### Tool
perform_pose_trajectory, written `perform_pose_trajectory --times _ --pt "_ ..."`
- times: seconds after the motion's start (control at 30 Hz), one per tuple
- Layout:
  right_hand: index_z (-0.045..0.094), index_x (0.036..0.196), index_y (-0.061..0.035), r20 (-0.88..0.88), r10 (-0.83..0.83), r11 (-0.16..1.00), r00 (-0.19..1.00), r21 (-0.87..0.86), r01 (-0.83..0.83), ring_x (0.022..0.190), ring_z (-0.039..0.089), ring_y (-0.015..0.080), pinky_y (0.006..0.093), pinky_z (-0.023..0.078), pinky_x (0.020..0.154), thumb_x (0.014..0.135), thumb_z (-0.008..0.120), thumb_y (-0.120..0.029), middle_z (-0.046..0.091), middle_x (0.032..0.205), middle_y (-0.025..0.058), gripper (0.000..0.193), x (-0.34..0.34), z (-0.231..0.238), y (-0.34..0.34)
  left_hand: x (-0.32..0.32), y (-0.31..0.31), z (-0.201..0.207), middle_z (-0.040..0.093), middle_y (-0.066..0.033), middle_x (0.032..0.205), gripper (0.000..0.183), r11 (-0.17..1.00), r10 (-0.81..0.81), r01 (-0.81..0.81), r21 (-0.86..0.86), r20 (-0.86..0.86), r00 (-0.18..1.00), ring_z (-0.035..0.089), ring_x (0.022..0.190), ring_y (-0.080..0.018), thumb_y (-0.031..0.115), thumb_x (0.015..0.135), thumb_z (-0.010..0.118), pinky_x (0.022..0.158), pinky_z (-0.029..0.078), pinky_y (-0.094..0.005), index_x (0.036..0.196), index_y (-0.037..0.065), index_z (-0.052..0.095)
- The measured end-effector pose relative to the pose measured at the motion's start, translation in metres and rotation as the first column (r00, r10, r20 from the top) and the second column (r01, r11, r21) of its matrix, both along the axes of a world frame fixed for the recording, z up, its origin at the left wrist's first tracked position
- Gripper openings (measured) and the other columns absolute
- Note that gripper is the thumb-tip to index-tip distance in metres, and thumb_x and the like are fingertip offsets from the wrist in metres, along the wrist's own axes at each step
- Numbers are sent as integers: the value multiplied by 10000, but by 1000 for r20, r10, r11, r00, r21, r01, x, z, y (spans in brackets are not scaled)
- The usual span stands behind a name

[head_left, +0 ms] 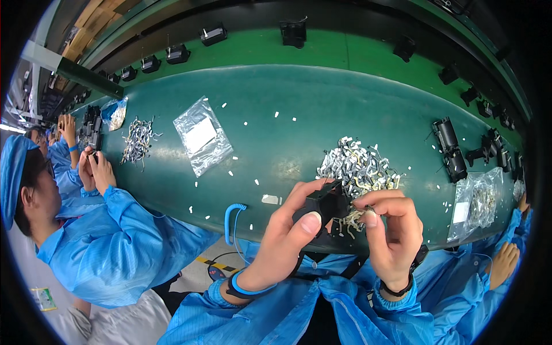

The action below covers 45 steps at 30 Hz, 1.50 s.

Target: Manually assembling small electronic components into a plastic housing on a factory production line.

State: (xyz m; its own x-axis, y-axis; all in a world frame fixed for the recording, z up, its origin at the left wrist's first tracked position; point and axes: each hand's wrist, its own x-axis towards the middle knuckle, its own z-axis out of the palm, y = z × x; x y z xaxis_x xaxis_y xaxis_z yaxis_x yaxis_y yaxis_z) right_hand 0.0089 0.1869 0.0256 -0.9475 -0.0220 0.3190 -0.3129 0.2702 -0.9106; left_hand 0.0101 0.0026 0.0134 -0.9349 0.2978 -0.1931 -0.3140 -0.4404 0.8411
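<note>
My left hand (283, 230) is closed round a black plastic housing (326, 200), thumb on its near side. Just to the right, my right hand (397, 224) has thumb and forefinger pinched together close to the housing. Whatever small piece lies between those fingertips is too small to make out. Beyond both hands, on the green table (270, 144), spreads a heap of short wire leads (359, 164) with white connectors. Part of the heap is hidden behind my fingers.
A clear plastic bag (202, 138) lies to the left, near a second wire pile (138, 140). Black housings (449, 149) and another bag (476, 204) sit at right. Co-workers in blue flank me. A blue coiled cord (230, 224) hangs at the table edge. More housings (293, 34) line the green strip beyond.
</note>
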Motion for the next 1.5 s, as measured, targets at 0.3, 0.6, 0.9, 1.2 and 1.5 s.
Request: perform_pose_trajectory --times 0.3,0.6,0.9,1.2,1.5 --pt "622 911 20 -124 -9 972 992 234 38 768 644 267 343 511 686 791 690 108 667 897 144 164 -10 6 1 -1 -2 0 468 -62 1153 577 1000 -21 20 -16 -49 999 544 965 -132 330 990 540 888 435 -279 1421 -48 467" --pt "645 921 17 -22 111 944 994 316 -98 758 617 269 340 493 668 782 699 101 633 885 118 171 -12 8 5 -1 0 -4 512 -77 1199 552 998 -26 27 -51 10 1000 539 1003 -129 350 1027 465 916 423 -288 1398 -58 486" --pt "624 982 39 144 78 994 987 -82 -67 832 598 197 298 494 756 868 640 74 622 985 125 121 -6 -6 -7 -3 9 -6 646 -159 1264 629 968 188 -214 129 188 964 623 1090 -194 480 1042 334 847 478 -325 1352 -32 528" --pt "584 866 8 122 117 992 986 32 -122 763 524 200 307 421 693 865 640 15 553 867 101 57 -9 6 10 -4 7 11 667 -122 1149 415 992 104 -101 -73 51 993 653 1021 -153 205 984 574 797 534 -292 1297 -63 530" --pt "506 825 -25 353 284 942 891 -277 -190 836 458 181 289 375 774 873 603 -3 472 883 69 110 -2 2 -1 -2 14 4 654 -76 1030 173 912 255 -279 -301 -118 960 606 892 -86 -39 889 701 804 497 -238 1018 -11 590"
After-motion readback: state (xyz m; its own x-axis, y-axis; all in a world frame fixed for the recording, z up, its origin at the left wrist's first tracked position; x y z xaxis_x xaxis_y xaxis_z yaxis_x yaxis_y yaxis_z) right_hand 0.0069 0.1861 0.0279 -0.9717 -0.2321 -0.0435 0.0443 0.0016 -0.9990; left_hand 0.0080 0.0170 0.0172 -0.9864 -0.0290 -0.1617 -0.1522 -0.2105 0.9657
